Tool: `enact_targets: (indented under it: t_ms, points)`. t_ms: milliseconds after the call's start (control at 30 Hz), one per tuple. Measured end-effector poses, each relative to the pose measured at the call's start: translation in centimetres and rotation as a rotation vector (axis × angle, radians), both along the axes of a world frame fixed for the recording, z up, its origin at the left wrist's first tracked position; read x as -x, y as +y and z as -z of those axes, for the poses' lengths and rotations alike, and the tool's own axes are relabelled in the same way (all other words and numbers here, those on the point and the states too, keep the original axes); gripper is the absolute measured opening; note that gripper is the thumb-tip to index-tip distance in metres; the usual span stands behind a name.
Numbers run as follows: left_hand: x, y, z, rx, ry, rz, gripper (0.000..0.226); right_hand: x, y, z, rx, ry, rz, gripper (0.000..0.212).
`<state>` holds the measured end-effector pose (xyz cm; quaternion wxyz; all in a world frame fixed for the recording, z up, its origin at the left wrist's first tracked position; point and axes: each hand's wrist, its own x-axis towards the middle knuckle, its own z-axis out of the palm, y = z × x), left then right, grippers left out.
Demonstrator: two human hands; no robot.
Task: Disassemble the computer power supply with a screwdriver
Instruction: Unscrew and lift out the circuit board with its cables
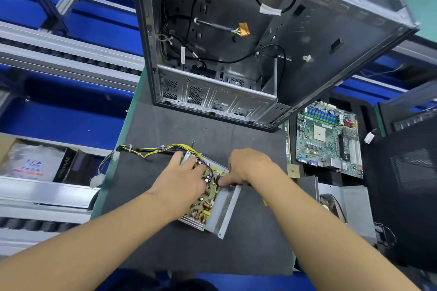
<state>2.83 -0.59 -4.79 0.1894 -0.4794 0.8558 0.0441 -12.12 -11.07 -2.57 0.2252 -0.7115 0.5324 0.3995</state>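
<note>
The power supply [224, 208] lies open on the dark mat, its grey metal shell around a yellow-brown circuit board [203, 208] full of components. A bundle of yellow and black cables [151, 150] runs from its far end to the left. My left hand [182, 177] rests palm down on the far half of the board, fingers spread. My right hand [248, 165] is curled at the shell's right edge and grips a dark, slim tool that looks like the screwdriver [241, 183], mostly hidden under the hand, its tip at the board.
An emptied computer case [307, 54] stands open at the back of the mat [165, 243]. A green motherboard [328, 137] lies to the right, with a grey metal cover [350, 201] in front of it. Conveyor rails [59, 54] and a box [35, 160] are on the left.
</note>
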Motion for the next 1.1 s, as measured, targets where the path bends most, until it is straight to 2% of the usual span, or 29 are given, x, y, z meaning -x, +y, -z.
enact_targets:
  t_ms: [133,233,400,500,600,667,833,900,1000,1100]
  points:
    - [0.2,-0.3,-0.3,-0.003,-0.032,-0.010,0.030,-0.1,0.1,0.4,0.060,-0.034,-0.122,0.038]
    - [0.4,-0.5,-0.5,-0.022,-0.048,-0.024,0.030,0.6,-0.4,0.3,-0.010,-0.116,-0.181,0.029]
    - [0.9,-0.3,-0.7,-0.057,-0.044,-0.083,0.033,2.4,-1.6,0.4,-0.165,-0.313,0.053,0.030]
    - [1.6,0.2,-0.4,-0.056,0.029,-0.142,0.042,3.0,-1.9,0.7,-0.242,-0.384,0.182,0.028]
    - [2.3,0.5,0.1,0.097,0.127,-0.170,0.030,3.0,-2.0,0.6,-0.265,-0.395,0.183,0.026]
    - [2.9,0.2,0.7,0.127,0.114,-0.152,0.022,3.0,-2.1,0.5,-0.272,-0.410,0.190,0.023]
    - [4.5,-3.0,2.0,-0.055,0.124,-0.175,0.044,2.9,-1.7,0.3,-0.196,-0.384,0.081,0.021]
    - [4.5,-4.3,2.4,-0.085,0.145,-0.159,0.041,3.1,-1.9,0.1,-0.140,-0.399,0.091,0.021]
    - [3.8,-5.4,3.2,-0.127,0.200,-0.021,0.036,3.7,-2.5,-0.3,-0.049,-0.391,0.057,0.013]
    - [3.4,-5.9,3.5,-0.238,0.259,0.015,0.030,4.1,-2.7,-0.1,-0.064,-0.369,0.030,0.004]
